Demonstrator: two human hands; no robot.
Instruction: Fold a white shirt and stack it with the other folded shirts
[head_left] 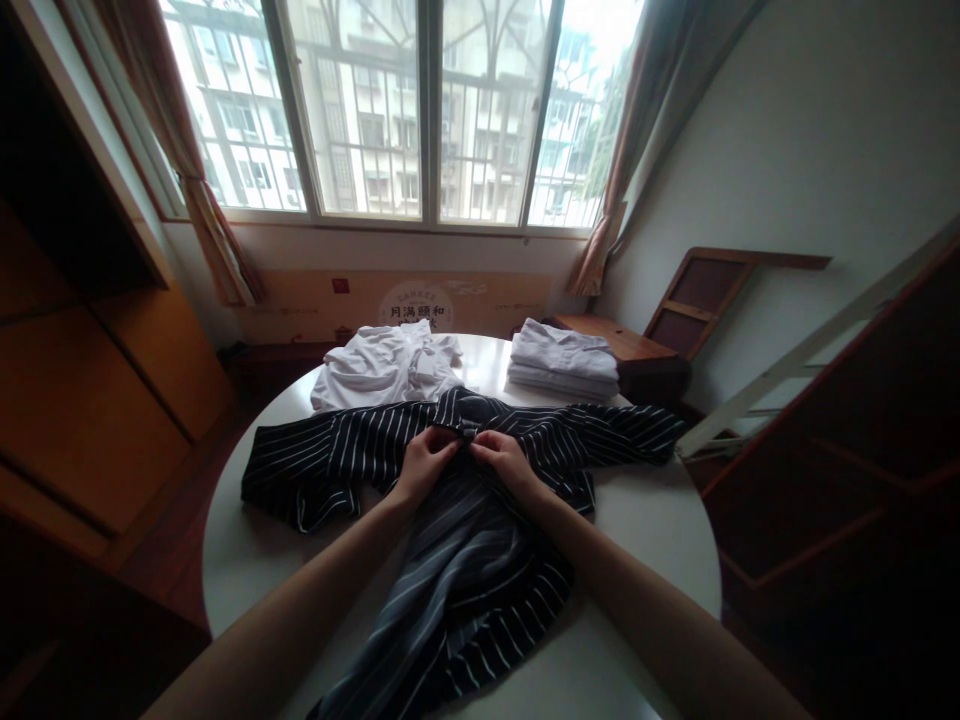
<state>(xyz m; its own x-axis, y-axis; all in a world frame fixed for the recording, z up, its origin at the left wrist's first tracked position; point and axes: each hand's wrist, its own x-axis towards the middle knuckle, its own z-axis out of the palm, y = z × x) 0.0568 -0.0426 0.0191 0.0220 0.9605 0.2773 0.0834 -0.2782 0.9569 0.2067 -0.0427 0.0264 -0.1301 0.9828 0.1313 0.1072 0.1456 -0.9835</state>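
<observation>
A black shirt with white stripes (465, 560) lies spread across a round white table (652, 520), its sleeves out to both sides and its collar toward the window. My left hand (429, 458) pinches the shirt's front edge just below the collar. Close beside it, my right hand (504, 460) pinches the opposite edge, and the fingertips of both hands almost meet. A button between them is too small to make out. The lower part of the shirt is loosely bunched and runs toward me between my forearms.
Behind the shirt, a crumpled heap of white clothing (386, 365) lies at the far left of the table. A folded white stack (562, 358) sits at the far right. Beyond are a cardboard box (300, 300), a wooden chest (637, 342) and a window. A pale ladder-like frame (787, 375) leans at right.
</observation>
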